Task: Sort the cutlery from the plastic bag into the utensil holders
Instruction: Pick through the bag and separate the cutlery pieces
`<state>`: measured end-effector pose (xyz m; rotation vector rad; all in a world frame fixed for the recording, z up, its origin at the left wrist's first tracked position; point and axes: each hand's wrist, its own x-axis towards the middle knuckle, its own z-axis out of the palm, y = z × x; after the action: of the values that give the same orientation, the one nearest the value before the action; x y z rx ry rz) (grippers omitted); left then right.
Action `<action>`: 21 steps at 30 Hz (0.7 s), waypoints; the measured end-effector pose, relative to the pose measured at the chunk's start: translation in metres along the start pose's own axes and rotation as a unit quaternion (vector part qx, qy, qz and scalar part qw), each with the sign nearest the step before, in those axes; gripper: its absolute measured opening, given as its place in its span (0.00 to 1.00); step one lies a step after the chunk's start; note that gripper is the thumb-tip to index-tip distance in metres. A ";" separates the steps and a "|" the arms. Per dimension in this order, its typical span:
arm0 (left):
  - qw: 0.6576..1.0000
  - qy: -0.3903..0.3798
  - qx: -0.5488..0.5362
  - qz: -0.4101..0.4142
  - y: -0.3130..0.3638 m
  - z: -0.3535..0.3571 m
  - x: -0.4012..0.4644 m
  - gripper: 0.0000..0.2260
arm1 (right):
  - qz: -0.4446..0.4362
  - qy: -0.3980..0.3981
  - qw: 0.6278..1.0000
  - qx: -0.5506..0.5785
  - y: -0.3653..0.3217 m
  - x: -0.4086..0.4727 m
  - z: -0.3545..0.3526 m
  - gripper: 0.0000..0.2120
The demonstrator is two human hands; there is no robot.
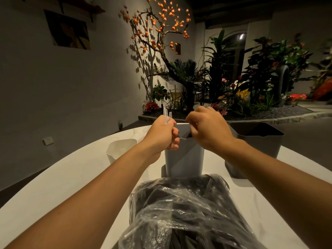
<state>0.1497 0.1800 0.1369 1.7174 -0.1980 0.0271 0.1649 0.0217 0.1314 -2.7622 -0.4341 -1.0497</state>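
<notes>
A clear plastic bag (188, 212) full of dark cutlery lies on the white table (62, 186) right in front of me. Behind it stands a grey utensil holder (183, 159). My left hand (161, 133) grips a few clear plastic cutlery pieces (166, 114) that stick up above its fist, just left of the grey holder's rim. My right hand (206, 128) hovers over the holder's opening with its fingers curled; what they pinch is hidden. A white holder (120, 148) stands at the left and a dark holder (256, 139) at the right.
The round table's far edge curves just behind the holders. Beyond it is a dim room with a bed of plants and a tree with orange fruits (158, 27). Bare tabletop lies to the left of the bag.
</notes>
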 end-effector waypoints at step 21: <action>0.977 0.090 -0.195 0.003 -0.013 -0.055 -0.037 0.22 | 0.172 -0.210 0.764 0.585 -0.128 -0.009 -0.013 0.11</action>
<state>0.1201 0.2407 0.1276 1.3146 -0.0663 0.1393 0.1095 0.1373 0.1405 -1.7376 -0.3968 0.0546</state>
